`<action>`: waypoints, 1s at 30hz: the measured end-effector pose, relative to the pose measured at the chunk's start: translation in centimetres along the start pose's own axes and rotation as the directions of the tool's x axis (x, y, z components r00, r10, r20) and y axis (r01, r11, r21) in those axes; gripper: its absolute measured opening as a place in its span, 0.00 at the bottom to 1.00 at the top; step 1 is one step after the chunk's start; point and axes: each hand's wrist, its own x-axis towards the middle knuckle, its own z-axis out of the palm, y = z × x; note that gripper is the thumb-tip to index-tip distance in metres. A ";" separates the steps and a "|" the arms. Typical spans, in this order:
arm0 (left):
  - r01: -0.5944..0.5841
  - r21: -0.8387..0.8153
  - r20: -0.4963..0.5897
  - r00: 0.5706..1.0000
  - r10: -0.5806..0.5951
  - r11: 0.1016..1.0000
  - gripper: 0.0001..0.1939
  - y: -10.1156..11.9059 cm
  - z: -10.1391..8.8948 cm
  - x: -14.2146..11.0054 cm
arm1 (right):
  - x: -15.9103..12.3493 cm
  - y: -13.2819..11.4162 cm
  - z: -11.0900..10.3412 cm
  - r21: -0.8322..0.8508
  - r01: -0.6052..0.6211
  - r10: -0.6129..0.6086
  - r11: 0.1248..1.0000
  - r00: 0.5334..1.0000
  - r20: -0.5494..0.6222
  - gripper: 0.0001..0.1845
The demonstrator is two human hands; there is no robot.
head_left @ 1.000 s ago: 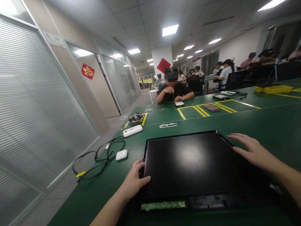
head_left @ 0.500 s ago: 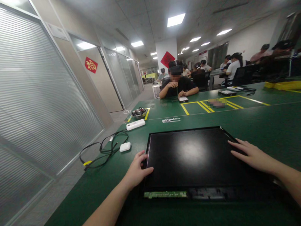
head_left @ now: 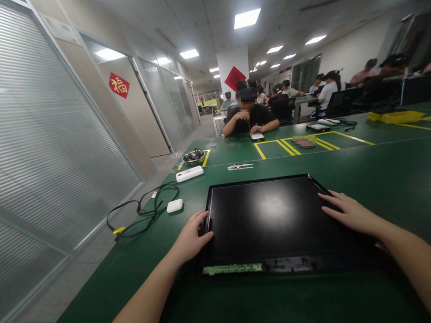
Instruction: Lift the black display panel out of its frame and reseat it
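A black display panel (head_left: pixel 260 216) in a thin dark frame lies on the green table in front of me. A green circuit board strip (head_left: pixel 232 269) runs along its near edge at the left. My left hand (head_left: pixel 193 235) grips the panel's left edge, thumb on top and fingers curled at the side. At the right edge rests my right hand (head_left: pixel 348 213), its fingers stretched out and apart over the frame and screen. Its underside is hidden.
Left of the panel are a white case (head_left: pixel 174 206), a white oblong device (head_left: pixel 189 173) and black cables (head_left: pixel 150 213). Farther back stand a metal bowl (head_left: pixel 194 156), thin white strips (head_left: pixel 240 166) and a yellow tray (head_left: pixel 396 117). A person (head_left: pixel 249 115) sits across the table.
The whole view has shifted slightly, so everything appears a little higher and farther left. Both hands keep their places on the panel.
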 end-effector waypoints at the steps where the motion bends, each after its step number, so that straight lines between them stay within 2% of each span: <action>1: -0.008 0.009 -0.004 1.000 0.008 1.000 0.33 -0.1 0.0 0.1 | 0.0 0.0 0.0 -0.001 -0.006 0.006 1.000 1.000 0.008 0.43; 3: -0.033 0.049 -0.010 0.999 0.034 0.998 0.31 -0.4 0.0 0.2 | 0.0 0.0 0.0 0.000 -0.015 0.015 1.000 1.000 0.018 0.44; 6: -0.080 0.194 -0.033 0.996 0.087 0.978 0.29 -0.6 0.0 0.4 | 0.0 0.0 -0.1 0.006 -0.021 0.021 1.000 1.000 0.015 0.44; 9: -0.033 0.380 -0.062 0.996 0.061 0.924 0.29 -0.8 0.0 0.7 | 0.0 0.0 -0.1 0.014 -0.020 0.019 1.000 1.000 0.011 0.43; 11: 0.017 0.445 -0.078 0.997 0.019 0.895 0.30 -0.9 0.0 0.9 | -0.1 -0.1 -0.2 0.025 -0.014 0.014 1.000 1.000 0.001 0.41; 18: 0.062 0.491 -0.039 0.998 -0.050 0.869 0.30 -1.1 0.0 1.2 | -0.7 -1.1 -1.4 0.113 0.032 -0.028 0.993 0.999 -0.034 0.40; 22: 0.112 0.590 0.016 0.989 -0.150 0.799 0.34 -1.0 0.1 1.2 | -1.0 -1.8 -2.5 0.150 0.066 -0.053 0.987 0.995 -0.084 0.41; 25: 0.134 0.617 0.064 0.974 -0.219 0.775 0.35 -0.9 0.2 1.3 | -1.3 -2.1 -3.1 0.149 0.066 -0.061 0.987 0.997 -0.040 0.40; 30: 0.115 0.626 0.072 0.976 -0.204 0.771 0.32 -1.1 0.3 1.4 | -1.8 -3.3 -3.3 0.118 0.091 -0.096 0.989 0.994 0.043 0.40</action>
